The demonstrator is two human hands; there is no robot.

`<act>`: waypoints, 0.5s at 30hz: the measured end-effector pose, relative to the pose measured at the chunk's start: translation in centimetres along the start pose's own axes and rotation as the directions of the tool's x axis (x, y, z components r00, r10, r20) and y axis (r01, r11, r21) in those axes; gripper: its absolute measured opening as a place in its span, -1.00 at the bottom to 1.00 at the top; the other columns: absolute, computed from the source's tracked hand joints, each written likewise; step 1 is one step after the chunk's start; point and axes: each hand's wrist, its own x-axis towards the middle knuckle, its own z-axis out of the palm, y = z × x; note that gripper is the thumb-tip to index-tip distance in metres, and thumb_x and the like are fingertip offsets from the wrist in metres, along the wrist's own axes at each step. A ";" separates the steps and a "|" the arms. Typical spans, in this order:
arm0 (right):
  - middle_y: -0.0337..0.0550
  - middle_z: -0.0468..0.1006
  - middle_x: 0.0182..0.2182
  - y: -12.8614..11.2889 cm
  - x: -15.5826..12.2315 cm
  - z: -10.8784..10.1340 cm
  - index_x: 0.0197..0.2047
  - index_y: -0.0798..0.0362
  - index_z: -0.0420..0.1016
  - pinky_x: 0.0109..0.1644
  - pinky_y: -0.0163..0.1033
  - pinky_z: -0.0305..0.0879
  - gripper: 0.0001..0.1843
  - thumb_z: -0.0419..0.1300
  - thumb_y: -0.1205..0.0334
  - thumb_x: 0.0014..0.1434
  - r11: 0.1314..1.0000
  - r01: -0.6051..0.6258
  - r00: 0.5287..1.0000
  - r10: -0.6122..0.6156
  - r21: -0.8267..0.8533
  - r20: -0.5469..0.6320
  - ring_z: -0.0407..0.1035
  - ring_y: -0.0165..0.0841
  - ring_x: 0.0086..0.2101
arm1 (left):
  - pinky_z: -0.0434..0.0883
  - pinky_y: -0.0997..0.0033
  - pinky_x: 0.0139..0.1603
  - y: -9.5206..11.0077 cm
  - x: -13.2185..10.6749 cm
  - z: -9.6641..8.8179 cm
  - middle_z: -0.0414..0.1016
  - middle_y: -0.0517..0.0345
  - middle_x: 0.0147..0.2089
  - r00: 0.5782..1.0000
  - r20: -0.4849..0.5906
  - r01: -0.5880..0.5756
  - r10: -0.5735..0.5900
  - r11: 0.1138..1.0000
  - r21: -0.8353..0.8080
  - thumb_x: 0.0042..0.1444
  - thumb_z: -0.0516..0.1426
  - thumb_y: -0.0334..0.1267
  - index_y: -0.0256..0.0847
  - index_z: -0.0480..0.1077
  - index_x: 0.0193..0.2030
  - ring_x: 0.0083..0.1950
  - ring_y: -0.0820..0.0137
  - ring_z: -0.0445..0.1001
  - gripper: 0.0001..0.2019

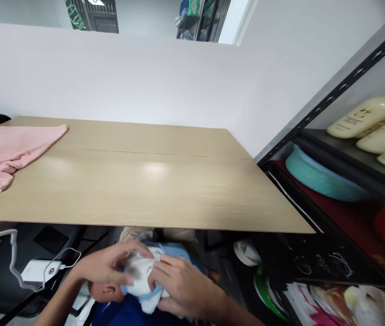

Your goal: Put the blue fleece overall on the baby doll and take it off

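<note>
A baby doll [106,292] lies across the lap below the table's front edge, its head to the left. White cloth clothing with light blue trim [140,274] covers its body. My left hand [116,262] curves around the clothing by the doll's head and neck, with thumb and fingers on either side of the white cloth. From the right, my right hand [182,285] has its fingers curled into the white cloth, gripping it. Both hands partly hide the doll's body.
A pink garment [26,145] lies at the left of the wooden table [151,194]. Black shelving on the right holds bottles [362,115] and a teal basin [321,176]. A white power bank [41,270] with a cable rests on a dark chair at lower left.
</note>
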 end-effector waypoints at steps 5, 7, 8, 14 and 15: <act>0.01 0.78 0.03 0.9 -0.7 0.7 0.07 0.04 0.65 0.18 -0.01 0.55 -0.67 0.51 0.01 0.44 0.986 -0.144 0.989 0.141 -0.089 -0.047 0.61 -0.06 0.07 | 0.44 -0.21 0.54 -0.7 3.8 3.3 0.63 -0.07 0.33 0.992 -0.050 -0.107 0.117 0.981 0.160 -0.07 0.69 0.33 0.07 0.62 0.33 0.41 -0.15 0.52 -0.12; 0.00 0.79 0.02 1.0 -1.3 0.7 0.06 0.04 0.66 0.18 -0.02 0.55 -0.65 0.47 -0.08 0.50 0.990 -0.112 0.994 0.112 -0.081 -0.011 0.61 -0.08 0.05 | 0.45 -0.11 0.47 -1.9 4.7 3.6 0.62 -0.05 0.27 0.992 -0.036 -0.115 0.123 0.979 0.169 0.04 0.63 0.38 0.04 0.61 0.33 0.34 -0.08 0.52 -0.17; -0.01 0.79 0.00 0.9 -1.7 0.8 0.07 0.03 0.67 0.17 -0.03 0.55 -0.62 0.43 -0.14 0.54 0.993 -0.092 0.996 0.093 -0.073 0.009 0.61 -0.09 0.03 | 0.44 -0.07 0.45 -2.5 4.9 3.5 0.62 -0.03 0.25 0.991 -0.021 -0.130 0.135 0.978 0.161 0.10 0.60 0.38 0.05 0.62 0.32 0.32 -0.05 0.52 -0.22; -0.13 0.86 -0.18 1.9 -4.7 4.3 -0.03 -0.23 0.80 -0.04 0.09 0.63 -0.65 0.33 -0.26 0.51 0.996 -0.094 0.992 0.094 -0.012 0.083 0.66 -0.06 -0.16 | 0.44 0.03 0.38 -3.9 4.5 2.2 0.64 0.02 0.17 0.985 -0.026 -0.167 0.168 0.985 0.042 0.24 0.54 0.34 0.06 0.69 0.21 0.24 0.03 0.54 -0.42; -0.18 0.85 -0.25 2.4 -5.4 5.3 -0.13 -0.33 0.80 -0.16 0.10 0.62 -0.74 0.37 -0.24 0.43 0.996 -0.087 0.992 0.087 0.004 0.089 0.67 -0.03 -0.22 | 0.45 0.02 0.37 -3.8 4.3 1.9 0.64 0.01 0.17 0.986 -0.039 -0.161 0.162 0.987 0.019 0.27 0.52 0.35 0.05 0.69 0.19 0.23 0.03 0.55 -0.44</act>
